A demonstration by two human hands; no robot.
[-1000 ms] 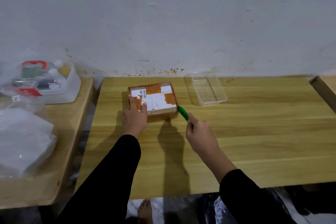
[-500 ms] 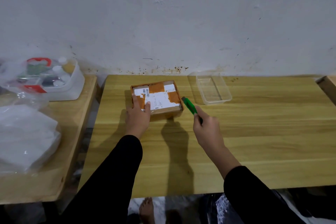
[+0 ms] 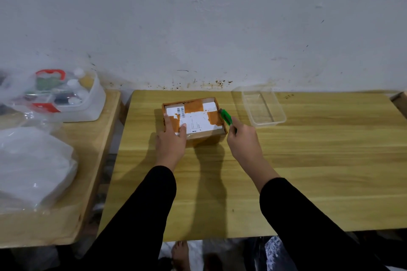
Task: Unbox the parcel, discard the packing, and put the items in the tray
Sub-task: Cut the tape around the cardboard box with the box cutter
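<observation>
A small cardboard parcel (image 3: 199,114) with brown tape and white labels lies closed near the far edge of the wooden table (image 3: 308,160). My left hand (image 3: 170,141) rests flat on its near-left corner, fingers spread on the top. My right hand (image 3: 243,139) is shut on a green utility knife (image 3: 225,116), whose tip touches the parcel's right edge near the far corner. A clear plastic tray (image 3: 262,105) stands to the right of the parcel, with nothing in it.
A lower wooden table (image 3: 66,215) at left carries a white tub of small bottles and supplies (image 3: 66,97) under plastic and a bag of white packing material (image 3: 33,167). A wall runs behind. Another wooden edge (image 3: 399,101) shows at far right.
My right hand has carried the green knife from the parcel's near-right corner up along its right side toward the far corner. My left hand stays on the parcel.
</observation>
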